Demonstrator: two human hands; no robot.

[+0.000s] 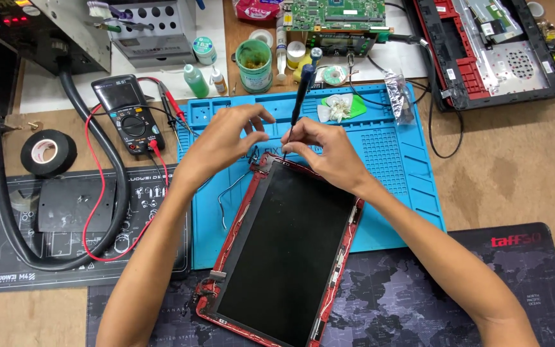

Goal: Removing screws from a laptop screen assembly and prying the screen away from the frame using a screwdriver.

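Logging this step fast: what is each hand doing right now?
Left hand: fingers loosely curled above the screen panel's top edge, holding nothing visible.
Right hand: closed on an upright screwdriver, tip at the panel's top edge.

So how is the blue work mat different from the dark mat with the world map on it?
The blue silicone mat is bright blue with moulded compartments and a ridged grid; the world-map mat is dark, flat and printed. The blue mat lies farther from the person, under both hands, left hand and right hand; the map mat lies nearer, under the forearms. Both lie on the brown desk, and the red-framed screen panel rests across both.
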